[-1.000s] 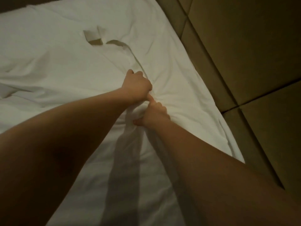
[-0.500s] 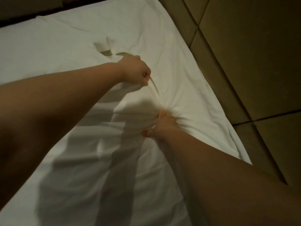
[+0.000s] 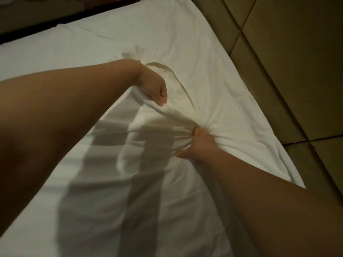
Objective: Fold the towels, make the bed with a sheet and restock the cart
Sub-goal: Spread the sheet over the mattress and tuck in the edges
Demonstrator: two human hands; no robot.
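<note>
Along the far edge of the bed (image 3: 263, 143), at the far left, a dark frame (image 3: 46, 22). Spread over the whole bed, a white sheet (image 3: 115, 38), creased and not yet flat. Left of the middle, left hand (image 3: 154, 89) clenched in a fist round a lifted fold of the sheet, raised off the bed, probably to draw slack away toward the left side. Between the two hands, a taut ridge of cloth, pulled tight by the opposed grips. Right of the middle, near the bed's right edge, right hand (image 3: 197, 143) curled tight into a bunch of the sheet, creases fanning out from it, seemingly pinning that part as an anchor against the other hand's pull. Past the right edge, padded wall panels (image 3: 282, 71) close against the bed, leaving little room for tucking there.
</note>
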